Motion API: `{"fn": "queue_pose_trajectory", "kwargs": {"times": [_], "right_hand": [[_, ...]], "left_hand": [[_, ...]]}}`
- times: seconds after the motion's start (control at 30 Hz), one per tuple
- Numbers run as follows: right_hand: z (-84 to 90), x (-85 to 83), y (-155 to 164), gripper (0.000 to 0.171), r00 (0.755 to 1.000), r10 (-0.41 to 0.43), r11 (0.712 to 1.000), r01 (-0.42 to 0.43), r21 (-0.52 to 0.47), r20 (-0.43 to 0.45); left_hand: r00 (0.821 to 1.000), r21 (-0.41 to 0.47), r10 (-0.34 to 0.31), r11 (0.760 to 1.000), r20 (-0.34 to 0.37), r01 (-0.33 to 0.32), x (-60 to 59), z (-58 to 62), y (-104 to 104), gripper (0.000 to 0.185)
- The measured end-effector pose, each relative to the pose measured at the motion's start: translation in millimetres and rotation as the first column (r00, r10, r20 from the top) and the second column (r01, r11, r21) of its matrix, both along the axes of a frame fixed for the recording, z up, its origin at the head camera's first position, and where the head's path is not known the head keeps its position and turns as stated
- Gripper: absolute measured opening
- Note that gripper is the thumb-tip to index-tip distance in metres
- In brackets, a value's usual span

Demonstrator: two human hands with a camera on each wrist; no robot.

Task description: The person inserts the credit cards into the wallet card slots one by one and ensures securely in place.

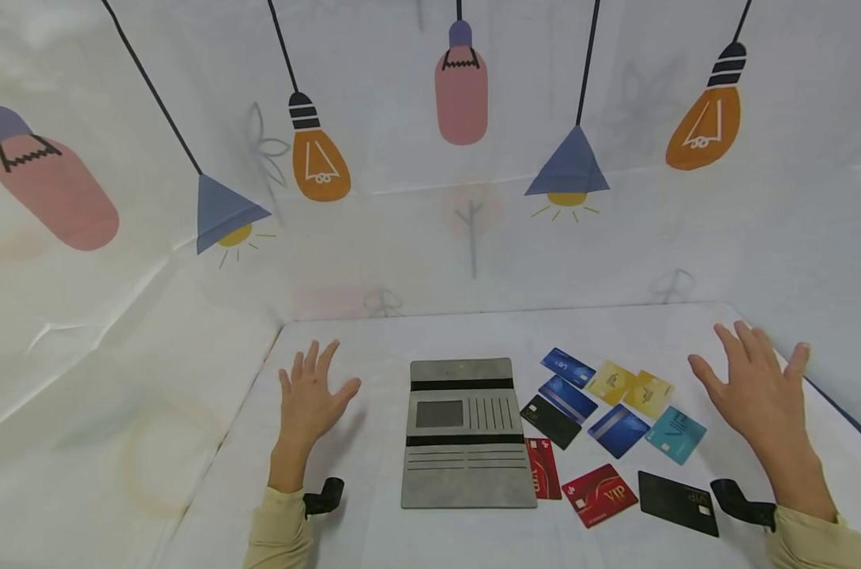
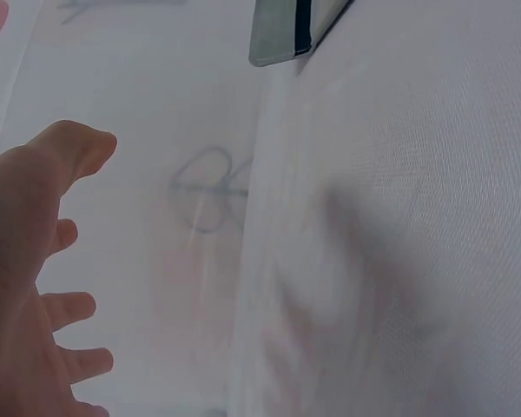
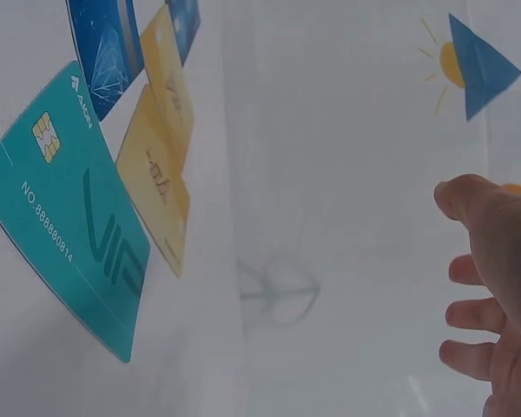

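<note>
My left hand (image 1: 312,395) hovers over the white table left of a grey card wallet (image 1: 466,486), its fingers spread and holding nothing. The wallet lies flat, with black bands, a window and several slots. Right of the cards, my right hand (image 1: 757,387) is raised with spread fingers, also holding nothing. Nearest to it lies a teal VIP card (image 3: 78,217). Beside that are two overlapping yellow cards (image 1: 611,382), several blue cards (image 1: 618,431) and a dark card (image 1: 550,421). Closer to me lie a red VIP card (image 1: 601,495) and a black VIP card (image 1: 678,503). Another red card (image 1: 544,470) meets the wallet's right edge.
A white cloth backdrop (image 1: 402,245) printed with hanging lamps and bulbs rises behind the table (image 1: 359,537) and along its sides. Black wrist mounts (image 1: 324,496) stick out from both sleeves, the right one close to the black card in the head view.
</note>
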State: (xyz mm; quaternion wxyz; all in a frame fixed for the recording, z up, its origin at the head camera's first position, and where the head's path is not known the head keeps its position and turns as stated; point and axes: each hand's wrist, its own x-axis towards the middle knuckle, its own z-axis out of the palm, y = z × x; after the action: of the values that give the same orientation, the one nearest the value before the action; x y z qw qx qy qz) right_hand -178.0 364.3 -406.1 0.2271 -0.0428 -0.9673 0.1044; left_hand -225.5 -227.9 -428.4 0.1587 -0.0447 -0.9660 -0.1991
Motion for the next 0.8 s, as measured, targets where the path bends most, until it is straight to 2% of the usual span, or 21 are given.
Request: {"fn": "queue_pose_trajectory", "kwargs": {"times": [0.27,0.5,0.67,0.8], "right_hand": [[3.1,0.9,-2.9,0.074,0.999,0.028,0.999,-0.028,-0.023,0.016],[5.5,0.0,-5.7,0.075,0.998,0.047,0.997,-0.044,-0.058,0.048],[2.9,0.3,-5.1,0.075,0.993,0.086,0.994,-0.079,-0.080,0.086],[0.5,0.3,-4.3,0.074,0.987,0.116,0.990,-0.106,-0.091,0.108]], "left_hand": [[0.994,0.085,-0.034,0.996,0.100,0.026,-0.4,-1.6,1.4,0.077],[0.975,0.175,-0.065,0.984,0.214,0.027,0.2,-1.1,4.8,0.080],[0.953,0.267,-0.141,0.961,0.268,0.067,0.3,-4.0,10.4,0.081],[0.933,0.355,-0.229,0.927,0.277,0.122,-1.2,-11.6,13.3,0.081]]}}
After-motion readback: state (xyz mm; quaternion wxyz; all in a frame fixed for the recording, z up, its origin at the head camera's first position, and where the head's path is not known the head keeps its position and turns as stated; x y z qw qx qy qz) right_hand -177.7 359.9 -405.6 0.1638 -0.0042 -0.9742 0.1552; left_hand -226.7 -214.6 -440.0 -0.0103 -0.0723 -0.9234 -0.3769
